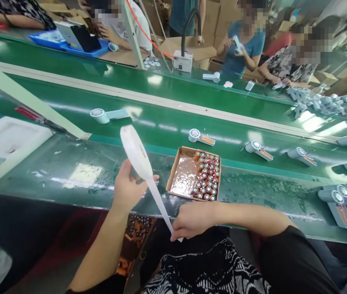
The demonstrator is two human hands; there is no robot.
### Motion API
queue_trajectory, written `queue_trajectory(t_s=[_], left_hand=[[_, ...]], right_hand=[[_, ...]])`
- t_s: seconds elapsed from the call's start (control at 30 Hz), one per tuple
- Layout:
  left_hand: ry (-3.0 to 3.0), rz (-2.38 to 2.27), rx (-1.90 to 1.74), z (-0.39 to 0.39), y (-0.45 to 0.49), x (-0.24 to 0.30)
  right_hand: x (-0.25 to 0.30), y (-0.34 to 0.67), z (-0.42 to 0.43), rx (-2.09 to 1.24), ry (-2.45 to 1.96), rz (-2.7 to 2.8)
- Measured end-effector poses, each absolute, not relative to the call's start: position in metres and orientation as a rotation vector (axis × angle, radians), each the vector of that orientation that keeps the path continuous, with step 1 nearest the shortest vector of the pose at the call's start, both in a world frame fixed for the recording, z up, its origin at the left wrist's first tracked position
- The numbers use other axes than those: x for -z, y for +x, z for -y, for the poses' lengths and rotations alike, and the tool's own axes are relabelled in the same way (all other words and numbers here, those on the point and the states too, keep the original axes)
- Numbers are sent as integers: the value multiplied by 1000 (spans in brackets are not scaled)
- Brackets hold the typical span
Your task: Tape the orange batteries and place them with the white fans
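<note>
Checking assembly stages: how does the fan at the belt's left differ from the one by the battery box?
The left fan has a pale blue handle; the other fan's handle shows orange. The left fan's handle also looks broader than the other fan's slim one. Both have a round white grilled head and lie on the green belt.

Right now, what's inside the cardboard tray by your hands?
Orange batteries stand packed at one end of the cardboard tray; copper foil lines the other. What lies beneath is covered.
</note>
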State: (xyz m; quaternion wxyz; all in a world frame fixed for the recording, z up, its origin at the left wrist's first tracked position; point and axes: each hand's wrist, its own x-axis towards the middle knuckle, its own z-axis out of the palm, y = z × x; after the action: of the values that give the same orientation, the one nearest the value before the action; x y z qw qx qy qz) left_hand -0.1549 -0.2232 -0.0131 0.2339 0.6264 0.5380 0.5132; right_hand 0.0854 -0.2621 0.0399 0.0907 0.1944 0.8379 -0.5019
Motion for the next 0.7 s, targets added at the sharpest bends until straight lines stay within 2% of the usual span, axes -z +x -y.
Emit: queue_trajectory(t_s=[0.07, 0.13, 0.23, 0.3, 0.6, 0.7], left_hand=[[1432, -1502, -1400, 224, -154, 20], [1296, -1548, -1403, 229, -153, 28], [1235, -1539, -1402, 236, -150, 42], [1215, -1505, -1395, 238, -148, 51], [1335, -1489, -1314, 243, -142, 73], [1404, -1474, -1318, 245, -142, 76]], right_hand=[[-39, 92, 252, 1183, 669, -2569], [-43, 104, 227, 890, 1030, -2663], [-49, 121, 181, 234, 1652, -2608], [-47, 127, 160, 0, 1756, -2507], [-13, 113, 161, -68, 1482, -2648], [-16, 118, 155, 49, 1441, -2731]])
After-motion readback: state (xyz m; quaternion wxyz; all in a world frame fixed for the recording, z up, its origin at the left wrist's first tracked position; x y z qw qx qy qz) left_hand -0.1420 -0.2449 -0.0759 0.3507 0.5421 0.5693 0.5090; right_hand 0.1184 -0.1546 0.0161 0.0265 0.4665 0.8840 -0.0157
